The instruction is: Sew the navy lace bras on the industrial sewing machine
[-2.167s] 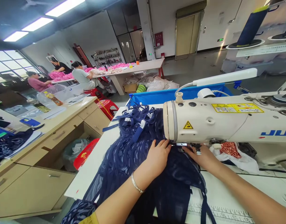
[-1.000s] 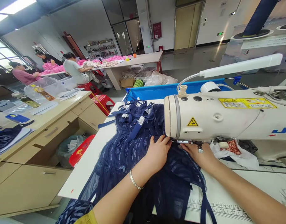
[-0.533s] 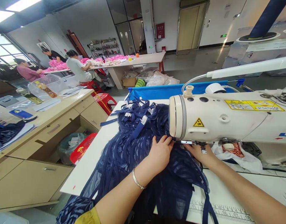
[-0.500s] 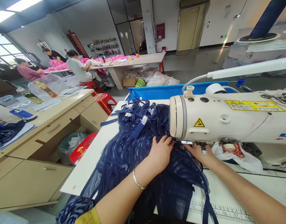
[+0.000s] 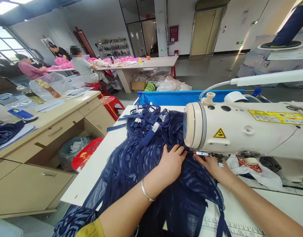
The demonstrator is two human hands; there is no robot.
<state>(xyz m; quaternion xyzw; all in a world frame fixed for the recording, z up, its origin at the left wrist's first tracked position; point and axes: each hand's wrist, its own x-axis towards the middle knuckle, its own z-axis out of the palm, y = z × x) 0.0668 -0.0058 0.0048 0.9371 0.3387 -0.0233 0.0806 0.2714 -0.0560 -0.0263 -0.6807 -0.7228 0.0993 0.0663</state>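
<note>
A heap of navy blue sheer fabric (image 5: 141, 154) with straps lies across the white sewing table (image 5: 92, 174) and hangs over its near edge. My left hand (image 5: 171, 163) rests flat on the fabric, fingers stretched toward the needle area under the head of the cream sewing machine (image 5: 240, 130). My right hand (image 5: 210, 164) presses the fabric just below the presser foot (image 5: 219, 161); its fingertips are partly hidden under the machine head. A silver bangle circles my left wrist.
A blue bin (image 5: 181, 97) stands behind the table. A beige drawer counter (image 5: 42, 138) runs along the left, with a red stool (image 5: 85, 156) and a waste bag beside it. Three people sit at a far table (image 5: 146, 62) with pink cloth. White and red cloth (image 5: 250, 166) lies under the machine arm.
The view has shifted slightly left, so the machine sits further right in frame. Both hands stay on the fabric at the needle, barely moved.
</note>
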